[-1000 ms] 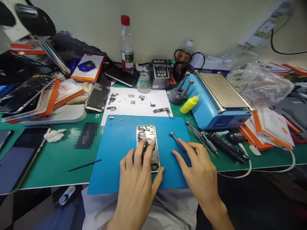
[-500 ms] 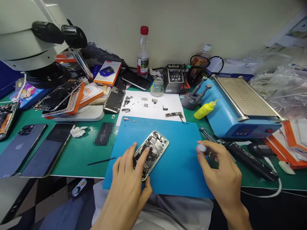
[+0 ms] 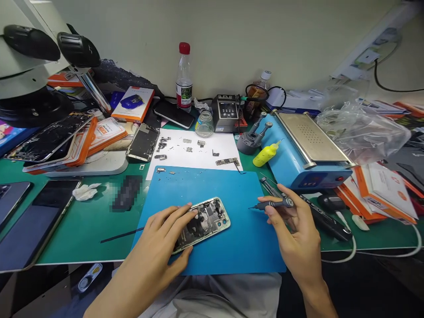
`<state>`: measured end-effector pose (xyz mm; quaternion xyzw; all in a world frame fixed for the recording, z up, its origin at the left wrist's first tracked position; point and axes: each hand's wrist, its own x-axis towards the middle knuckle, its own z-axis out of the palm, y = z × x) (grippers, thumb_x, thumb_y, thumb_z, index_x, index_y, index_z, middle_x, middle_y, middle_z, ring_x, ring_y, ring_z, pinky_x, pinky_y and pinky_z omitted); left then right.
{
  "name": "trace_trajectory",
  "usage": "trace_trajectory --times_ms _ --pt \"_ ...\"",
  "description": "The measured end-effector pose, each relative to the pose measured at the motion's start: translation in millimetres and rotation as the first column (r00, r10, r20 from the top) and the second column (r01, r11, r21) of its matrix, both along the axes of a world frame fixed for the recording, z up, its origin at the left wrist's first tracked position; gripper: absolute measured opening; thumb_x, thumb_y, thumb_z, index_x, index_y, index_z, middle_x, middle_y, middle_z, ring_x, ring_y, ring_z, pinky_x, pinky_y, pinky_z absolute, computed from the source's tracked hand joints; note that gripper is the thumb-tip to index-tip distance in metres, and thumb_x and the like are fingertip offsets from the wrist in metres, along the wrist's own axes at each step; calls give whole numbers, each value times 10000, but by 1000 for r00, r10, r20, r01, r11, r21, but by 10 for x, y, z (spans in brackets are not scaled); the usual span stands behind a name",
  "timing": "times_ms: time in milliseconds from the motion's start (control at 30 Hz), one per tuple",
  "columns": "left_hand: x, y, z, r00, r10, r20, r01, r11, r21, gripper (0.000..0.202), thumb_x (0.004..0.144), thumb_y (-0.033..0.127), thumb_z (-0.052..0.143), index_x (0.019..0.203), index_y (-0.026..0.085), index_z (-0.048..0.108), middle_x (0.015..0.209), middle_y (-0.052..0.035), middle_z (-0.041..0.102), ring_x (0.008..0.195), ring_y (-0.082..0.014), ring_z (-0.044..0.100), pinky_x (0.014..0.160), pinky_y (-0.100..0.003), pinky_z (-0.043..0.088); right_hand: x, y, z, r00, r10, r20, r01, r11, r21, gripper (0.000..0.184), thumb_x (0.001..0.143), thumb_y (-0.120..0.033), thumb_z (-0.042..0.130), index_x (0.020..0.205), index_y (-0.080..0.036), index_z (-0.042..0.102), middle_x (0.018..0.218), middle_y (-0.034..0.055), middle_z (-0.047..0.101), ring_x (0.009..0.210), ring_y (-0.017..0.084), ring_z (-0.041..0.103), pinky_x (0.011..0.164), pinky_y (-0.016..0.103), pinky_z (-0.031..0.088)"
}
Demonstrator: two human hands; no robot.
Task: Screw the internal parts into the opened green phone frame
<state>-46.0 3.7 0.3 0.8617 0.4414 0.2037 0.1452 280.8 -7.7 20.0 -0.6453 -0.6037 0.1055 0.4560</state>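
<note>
An opened phone [image 3: 207,218], its inner parts bare, lies tilted on the blue mat [image 3: 241,247]. My left hand [image 3: 165,240] grips its near left end, fingers across the inside and thumb along the lower edge. My right hand [image 3: 294,225] holds a small dark precision screwdriver [image 3: 271,203] between thumb and fingers, over the mat's right side. Its tip points left, apart from the phone. Beyond the mat, a circuit board [image 3: 227,162] and several small phone parts lie on a white sheet [image 3: 202,154].
Right: a blue heating plate machine [image 3: 308,176], yellow squeeze bottle [image 3: 266,154], screwdriver stand [image 3: 249,143] and black pen-like tool [image 3: 326,218]. Left: phones, a detached screen [image 3: 143,142], crumpled tissue [image 3: 85,191] and black strip [image 3: 121,235]. A microscope [image 3: 29,79] stands behind. Glass jar [image 3: 204,125] and water bottle [image 3: 184,84] stand at the back.
The phone has turned clockwise under my left hand, its camera end now pointing more to the right. The screwdriver in my right hand has swung to point left. The whole view has shifted rightward.
</note>
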Motion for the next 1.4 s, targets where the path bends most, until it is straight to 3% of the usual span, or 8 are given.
trace_trajectory --times_ms 167,400,667,833,967,1200,1333,1400 --pt "-98 85 124 997 -81 -15 78 988 -132 708 1085 187 625 1723 400 402 1790 45 542 1618 -254 538 1251 -457 604 11 3 13 999 -9 -36 9 1000 5 702 1099 -455 728 1715 -251 459 1162 63 808 920 170 811 756 225 713" --pt "-77 164 236 992 -124 0 118 945 -306 731 1047 113 598 1708 380 439 1854 38 444 1709 -288 441 1368 -584 498 -100 293 213 992 -5 -129 9 999 31 564 1033 -518 794 1474 -230 590 1165 74 808 879 179 823 875 245 727" --pt "-117 147 191 990 -78 121 112 946 -304 667 1090 280 733 1690 357 451 1892 -10 373 1757 -299 355 1383 -560 472 -542 772 541 967 237 -93 -248 962 -119 239 1099 -536 717 1195 -325 772 1319 -47 798 1207 156 803 1031 176 668" --pt "-129 104 107 907 125 403 -53 981 -184 304 1159 259 646 1449 350 665 1521 -8 729 1453 -204 648 1207 -351 556 -753 889 506 911 411 28 -401 901 -163 207 1170 -489 617 1268 -391 770 1375 -117 771 1335 124 746 1060 169 625" --pt "-125 118 46 807 233 543 -167 971 -170 171 1170 194 611 1200 311 732 1148 18 764 1112 -146 705 986 -267 547 -808 957 416 921 384 68 -371 917 -148 205 1173 -464 619 1306 -392 757 1366 -124 771 1224 92 778 969 147 624" --pt "-158 156 8 751 285 595 -176 956 -235 165 1178 209 607 1113 302 726 1092 33 769 1060 -129 715 940 -247 552 -949 1047 341 890 449 84 -430 885 -177 201 1183 -449 602 1317 -399 743 1366 -127 769 1245 95 771 1049 164 621" --pt "-172 159 2 742 294 602 -169 952 -256 147 1173 215 617 1118 293 728 1095 31 774 1064 -131 719 949 -251 556 -989 998 353 901 430 60 -414 892 -183 197 1172 -462 617 1317 -394 732 1352 -120 775 1199 77 779 861 93 633" --pt "-181 161 5 741 293 604 -161 951 -263 137 1173 221 621 1118 293 724 1093 36 774 1063 -127 720 955 -249 554 -998 979 343 896 442 40 -427 883 -193 201 1169 -461 624 1327 -392 727 1348 -120 777 1211 67 774 915 71 625"
